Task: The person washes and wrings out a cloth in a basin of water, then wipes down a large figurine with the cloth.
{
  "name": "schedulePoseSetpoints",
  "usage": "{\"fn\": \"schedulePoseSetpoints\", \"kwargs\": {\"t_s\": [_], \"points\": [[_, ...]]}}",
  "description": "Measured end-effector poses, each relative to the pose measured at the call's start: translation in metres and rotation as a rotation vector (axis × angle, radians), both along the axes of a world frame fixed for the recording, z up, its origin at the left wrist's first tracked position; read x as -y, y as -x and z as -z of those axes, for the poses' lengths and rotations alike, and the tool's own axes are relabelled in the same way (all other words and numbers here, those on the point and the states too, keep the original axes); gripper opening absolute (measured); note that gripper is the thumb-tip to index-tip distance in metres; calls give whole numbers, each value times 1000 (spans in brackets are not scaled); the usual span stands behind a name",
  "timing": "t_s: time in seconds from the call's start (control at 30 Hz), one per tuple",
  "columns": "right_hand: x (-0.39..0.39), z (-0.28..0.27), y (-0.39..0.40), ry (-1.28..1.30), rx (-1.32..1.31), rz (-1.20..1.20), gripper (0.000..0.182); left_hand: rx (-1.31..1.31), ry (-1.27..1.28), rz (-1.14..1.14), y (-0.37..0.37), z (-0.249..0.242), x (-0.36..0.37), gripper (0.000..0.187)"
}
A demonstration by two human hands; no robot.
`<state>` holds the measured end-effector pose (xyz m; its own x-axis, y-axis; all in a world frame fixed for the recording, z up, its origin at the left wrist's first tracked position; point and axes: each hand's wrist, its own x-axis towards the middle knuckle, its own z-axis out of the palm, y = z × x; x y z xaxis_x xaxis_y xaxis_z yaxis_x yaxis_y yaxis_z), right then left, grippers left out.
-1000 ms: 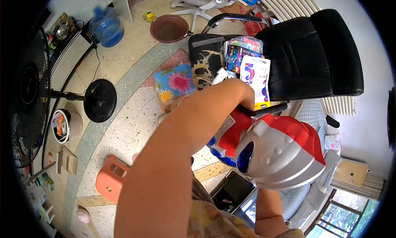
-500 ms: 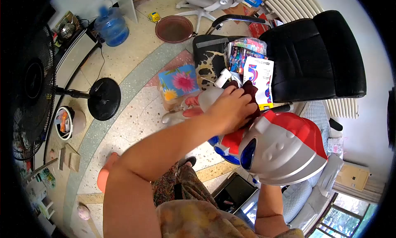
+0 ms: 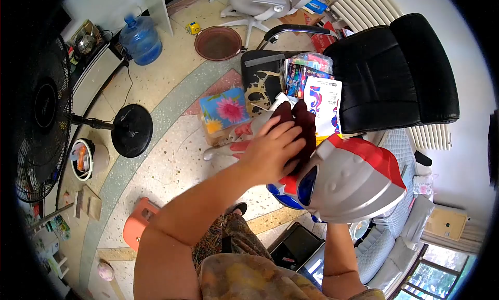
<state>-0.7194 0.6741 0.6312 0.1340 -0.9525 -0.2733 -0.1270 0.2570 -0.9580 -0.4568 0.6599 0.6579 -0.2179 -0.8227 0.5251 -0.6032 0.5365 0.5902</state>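
A large silver, red and blue helmeted toy figure [image 3: 353,180] lies across my front, its big head to the right. Silver and red parts show beyond my left wrist, toward the floor. My left hand [image 3: 275,146] lies with spread fingers over a dark red cloth [image 3: 304,128], pressing it against the figure's body beside the head. The cloth's loose end sticks up past my fingertips. My right forearm [image 3: 340,253] rises to the underside of the figure's head, which hides the hand and its fingers.
A black office chair [image 3: 384,81] ahead holds a white printed sheet [image 3: 322,105] and packets. A flowered box [image 3: 223,110] is on the floor. Left are a standing fan [image 3: 44,110], a bin [image 3: 83,159] and an orange stool [image 3: 138,222]. A water bottle [image 3: 140,40] stands farther back.
My left hand has moved down and left along the figure with the cloth, its fingers more spread. More cloth shows above them. The figure's head has shifted slightly up and left.
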Motion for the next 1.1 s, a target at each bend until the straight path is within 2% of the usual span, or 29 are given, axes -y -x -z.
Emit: {"fn": "schedulePoseSetpoints", "kwargs": {"t_s": [0.13, 0.2, 0.23, 0.3, 0.47, 0.6, 0.67, 0.7, 0.77, 0.8, 0.87, 0.93, 0.97, 1.0, 1.07, 1.1], "points": [[-17, -1, 10, 15, -11, -15, 59, 102, -162, 125, 3, -14, 49, 37], [-38, -3, 29, 16, -28, -22, 59, 350, -704, 284, 5, -25, 72, 39], [-48, -3, 33, 18, -35, -26, 59, 345, -703, 281, 3, -17, 84, 39], [-55, 0, 28, 23, -48, -32, 60, 227, -793, 461, 3, 11, 106, 44], [-32, -1, 25, 39, -68, -51, 60, 166, -754, 395, -9, 31, 125, 44], [-35, 0, 23, 40, -86, -58, 60, -509, -967, 85, -48, 48, 122, 39], [-32, 1, 19, 44, -94, -60, 60, -1206, -973, 36, -72, 42, 101, 42], [-33, 1, 20, 46, -99, -63, 60, -1209, -973, 36, -81, 34, 88, 42], [-20, 0, 18, 51, -107, -62, 60, -1495, -828, 95, -90, 22, 66, 35], [-24, 0, 19, 53, -111, -63, 60, -1495, -827, 95, -89, 24, 56, 35], [-21, 1, 20, 59, -126, -63, 60, -1216, -924, 157, -82, 30, 37, 34], [-23, 0, 28, 62, -147, -63, 60, -388, -260, 214, -60, 32, 32, 35], [-25, 1, 27, 63, -158, -63, 60, -154, -192, 166, -51, 19, 26, 30], [-24, 2, 27, 65, -170, -63, 60, -162, -191, 168, -49, 13, 30, 30], [-24, 3, 27, 68, -188, -60, 60, 89, -257, 254, -49, 6, 42, 29], [-19, 4, 23, 72, -190, -57, 61, 90, -277, 268, -49, 3, 48, 27]]}}
